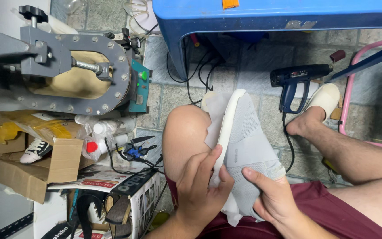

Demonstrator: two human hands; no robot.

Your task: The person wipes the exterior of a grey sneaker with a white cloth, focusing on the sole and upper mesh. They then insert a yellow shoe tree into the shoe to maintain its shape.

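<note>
Stone-paved floor underfoot, cluttered on all sides; person seated, bare knee (186,137) up as a rest. Left hand (202,186) curled around the white sole edge (227,128) of a grey knit slip-on shoe (246,146), thumb pressed along the rim, fingers folded against the underside over a sheet of white tissue paper (213,119) that lies between shoe and knee. Right hand (273,199) closed on the heel end, thumb on top of the upper near the collar tab, remaining fingers wrapped beneath and mostly hidden. Shoe lies on its side across the knee, toe pointing away from the hands, sole facing the left hand. Judgement: the work looks like pressing sole to upper along the seam; it would go best with the thumb walking the rim in short overlapping presses while the right hand braces the heel against the thigh, paper kept flat so nothing smears the mesh. Wrists both low, forearms coming up from the lap, elbows out of frame. Beyond the right hand, a blue heat gun (297,82) lies on the floor beside the person's slippered foot (321,104). Past the toe, a blue plastic table (270,15). Out to the left hand's far side: a grey ring-shaped press (71,71), a cardboard box (32,163) holding a sneaker, bottles, tangled black cables.
</note>
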